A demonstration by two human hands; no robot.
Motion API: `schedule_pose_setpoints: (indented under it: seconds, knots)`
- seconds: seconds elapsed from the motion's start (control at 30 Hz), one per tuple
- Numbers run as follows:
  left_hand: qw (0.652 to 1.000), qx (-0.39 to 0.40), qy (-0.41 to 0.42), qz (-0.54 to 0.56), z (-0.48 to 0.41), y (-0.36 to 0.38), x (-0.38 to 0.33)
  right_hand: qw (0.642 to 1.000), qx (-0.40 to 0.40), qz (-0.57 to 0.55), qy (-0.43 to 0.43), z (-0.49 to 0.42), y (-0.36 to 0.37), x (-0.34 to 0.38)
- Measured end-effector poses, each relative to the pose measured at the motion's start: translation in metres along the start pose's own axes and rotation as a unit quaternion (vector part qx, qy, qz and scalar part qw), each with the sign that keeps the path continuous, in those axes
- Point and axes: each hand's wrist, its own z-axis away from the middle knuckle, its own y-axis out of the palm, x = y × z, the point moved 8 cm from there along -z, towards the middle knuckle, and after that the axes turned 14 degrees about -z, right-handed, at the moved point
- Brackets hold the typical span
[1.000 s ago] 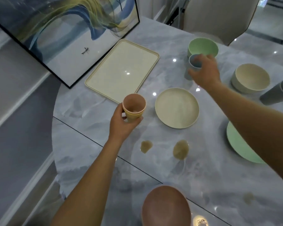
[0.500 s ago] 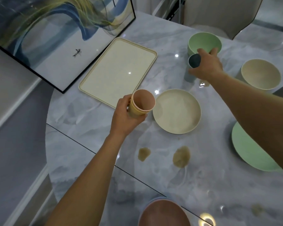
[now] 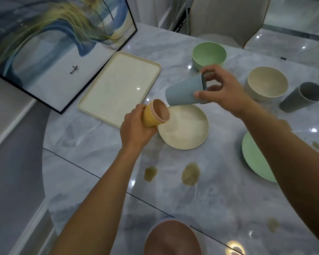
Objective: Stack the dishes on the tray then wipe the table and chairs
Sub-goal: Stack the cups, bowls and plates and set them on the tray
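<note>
Glossy grey marble worktop, white-veined, rounded at the left, crossed by a thin dark seam, dotted with lamp glare. Beyond the far edge, a pale upholstered chair and shiny floor tiles. At the left, a black-framed painting in blue and yellow swirls, its corner just beside the tray. Tray cream, flat, rectangular, with rounded corners and a low raised rim. Scattered around: deep green bowl at the far side, cream bowl to its right, grey cup on its side just beside that, cream plate in the middle, green plate partly behind the right forearm, pink bowl at the near edge. All matte, smooth, round. Brown puddles on the near half of the marble. Above the cream plate's left rim, left hand wrapped round a yellow cup with a pink cup nested inside, mouth tipped rightward. Right hand pinching a blue cup near its rim, thumb on the wall, fingers over the lip. Blue cup almost level in the air, base just beside the pink cup's mouth, contact unclear.
</note>
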Motion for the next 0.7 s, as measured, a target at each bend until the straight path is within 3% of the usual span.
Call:
schedule_pose_setpoints:
  seconds: [0.2,0.7]
  knots:
    - [0.998,-0.02,0.053,-0.016,0.011,-0.002,-0.048,0.998,0.051,0.023,0.017,0.026,0.004,-0.009]
    - [0.99,0.025,0.135,-0.022,0.026,0.04,-0.155,0.996,0.036,-0.018,0.083,0.069,-0.053,-0.041]
